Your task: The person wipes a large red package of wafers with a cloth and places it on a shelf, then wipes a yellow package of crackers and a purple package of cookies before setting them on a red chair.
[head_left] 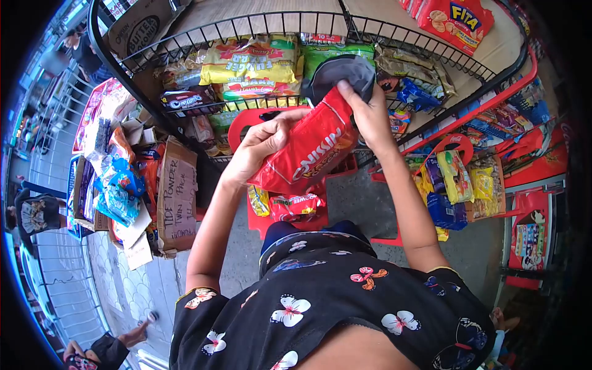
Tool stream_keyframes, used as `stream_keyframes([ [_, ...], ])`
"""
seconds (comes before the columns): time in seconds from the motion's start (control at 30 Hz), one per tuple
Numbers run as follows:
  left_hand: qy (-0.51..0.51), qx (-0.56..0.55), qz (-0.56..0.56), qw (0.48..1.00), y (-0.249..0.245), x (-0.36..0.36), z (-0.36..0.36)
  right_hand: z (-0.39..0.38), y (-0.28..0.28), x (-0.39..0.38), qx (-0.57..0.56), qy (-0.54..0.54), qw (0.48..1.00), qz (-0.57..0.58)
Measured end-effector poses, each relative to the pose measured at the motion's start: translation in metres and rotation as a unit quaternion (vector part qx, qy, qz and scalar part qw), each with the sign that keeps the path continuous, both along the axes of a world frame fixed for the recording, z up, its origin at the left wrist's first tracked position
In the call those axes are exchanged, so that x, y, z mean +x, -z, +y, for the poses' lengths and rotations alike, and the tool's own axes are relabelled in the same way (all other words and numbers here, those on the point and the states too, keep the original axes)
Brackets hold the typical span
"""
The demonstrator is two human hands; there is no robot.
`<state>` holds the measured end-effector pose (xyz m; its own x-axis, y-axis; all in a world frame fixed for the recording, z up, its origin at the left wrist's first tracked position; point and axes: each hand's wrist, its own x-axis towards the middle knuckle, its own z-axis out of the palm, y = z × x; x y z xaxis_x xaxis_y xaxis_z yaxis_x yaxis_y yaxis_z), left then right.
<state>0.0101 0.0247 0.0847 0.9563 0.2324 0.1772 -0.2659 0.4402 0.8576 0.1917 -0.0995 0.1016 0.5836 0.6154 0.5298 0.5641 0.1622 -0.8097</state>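
A large red Nissin snack pack is held tilted in front of my chest, its lettering facing up. My left hand is closed on the pack's left side, thumb on top. At its upper right end, my right hand is closed on a dark grey cloth-like piece, thumb pressed over it; the fingers behind are hidden. This dark piece meets the upper edge of the red pack. Below the pack, a red plastic chair carries a smaller red pack and a yellow pack.
A black wire rack ahead holds yellow Fudgee Barr packs, with a red Fita pack above. At left stands a marked cardboard box beside blue packs. More snack packs sit at right. Other people are at far left.
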Motion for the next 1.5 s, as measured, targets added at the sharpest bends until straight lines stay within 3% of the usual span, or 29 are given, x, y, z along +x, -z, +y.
stream_keyframes([
  [0.1,-0.011,-0.123,0.044,0.991,0.003,0.005,-0.008,-0.001,0.001,-0.009,0.043,0.113,0.993,-0.018],
  [0.13,0.102,-0.223,-0.103,0.964,0.023,0.016,0.003,0.001,0.007,-0.013,0.1,0.096,0.99,-0.026],
  [0.17,0.11,-0.235,-0.173,0.95,0.045,0.022,0.004,0.005,0.014,-0.02,0.156,0.08,0.984,-0.033],
  [0.2,0.019,-0.264,-0.091,0.96,0.041,0.022,-0.005,0.007,0.027,-0.035,0.122,0.002,0.993,-0.004],
  [0.23,-0.071,-0.287,-0.006,0.955,0.037,0.019,-0.014,0.002,0.037,-0.049,0.007,-0.012,0.985,-0.175],
  [0.27,-0.223,-0.362,0.139,0.895,0.029,0.012,-0.026,-0.007,0.04,-0.074,0.013,-0.053,0.986,-0.159],
  [0.3,-0.075,-0.403,-0.024,0.912,0.071,0.01,-0.014,-0.013,0.048,-0.083,0.027,-0.104,0.981,-0.162],
  [0.33,-0.11,-0.25,0.082,0.958,0.107,0.017,0.011,-0.026,0.051,-0.098,0.0,-0.147,0.966,-0.211],
  [0.43,-0.152,-0.102,0.206,0.961,0.064,0.007,-0.013,-0.037,0.073,-0.094,0.01,-0.249,0.948,-0.199],
  [0.5,-0.111,-0.382,-0.061,0.916,0.076,0.005,-0.026,-0.014,0.067,-0.066,0.056,-0.159,0.964,-0.207],
  [0.53,-0.029,-0.384,-0.042,0.922,0.083,0.011,-0.012,0.003,0.07,-0.045,0.069,-0.1,0.978,-0.171],
  [0.57,-0.112,-0.283,-0.014,0.952,0.051,0.018,-0.024,0.018,0.073,-0.023,0.081,-0.041,0.987,-0.134],
  [0.63,0.01,-0.385,-0.109,0.917,0.073,0.023,-0.014,0.03,0.068,0.001,-0.068,0.04,0.985,0.152],
  [0.67,0.041,-0.428,-0.145,0.891,0.081,0.024,-0.014,0.024,0.069,-0.009,-0.094,0.027,0.976,0.195],
  [0.7,0.043,-0.427,-0.143,0.892,0.083,0.024,-0.01,0.026,0.088,-0.025,0.058,-0.018,0.993,0.103],
  [0.77,-0.07,-0.42,-0.019,0.904,0.093,0.016,-0.004,-0.001,0.087,-0.074,0.034,-0.022,0.993,-0.11],
  [0.87,-0.054,-0.347,-0.096,0.931,0.112,0.015,-0.006,-0.027,0.087,-0.116,-0.012,-0.082,0.988,-0.13],
  [0.9,-0.052,-0.388,-0.073,0.917,0.113,0.012,-0.006,-0.016,0.094,-0.103,0.023,-0.033,0.988,-0.147],
  [0.97,-0.131,-0.388,0.018,0.912,0.087,0.022,-0.01,0.005,0.1,-0.063,0.056,0.012,0.995,-0.084],
  [1.0,-0.091,-0.418,-0.018,0.904,0.076,0.024,-0.015,0.012,0.105,-0.041,0.035,-0.04,0.99,0.133],
  [1.03,-0.051,-0.446,-0.054,0.892,0.071,0.024,-0.019,0.017,0.11,-0.02,0.012,-0.091,0.935,0.343],
  [1.1,0.002,-0.483,-0.068,0.873,0.078,0.024,-0.013,0.025,0.098,0.015,0.045,-0.016,0.959,0.278],
  [1.17,0.057,-0.516,-0.084,0.851,0.079,0.022,-0.004,0.013,0.09,0.044,-0.12,-0.078,0.926,0.349],
  [1.23,-0.109,-0.44,0.015,0.891,0.069,0.02,0.007,-0.007,0.082,0.06,-0.095,-0.215,0.83,0.505],
  [1.27,-0.087,-0.427,0.006,0.9,0.059,0.014,0.009,-0.021,0.088,0.071,-0.146,-0.257,0.84,0.455],
  [1.33,-0.103,-0.233,0.02,0.967,0.077,0.019,0.035,-0.038,0.094,0.077,-0.194,-0.297,0.844,0.401],
  [1.4,-0.167,-0.094,0.015,0.981,0.074,0.014,0.037,-0.057,0.093,0.06,-0.199,-0.334,0.792,0.472],
  [1.47,-0.177,-0.121,-0.017,0.977,0.081,0.012,0.038,-0.059,0.079,0.027,-0.169,-0.284,0.801,0.499],
  [1.5,-0.104,-0.19,-0.04,0.976,0.104,0.006,0.053,-0.058,0.075,0.016,-0.14,-0.234,0.804,0.528],
])
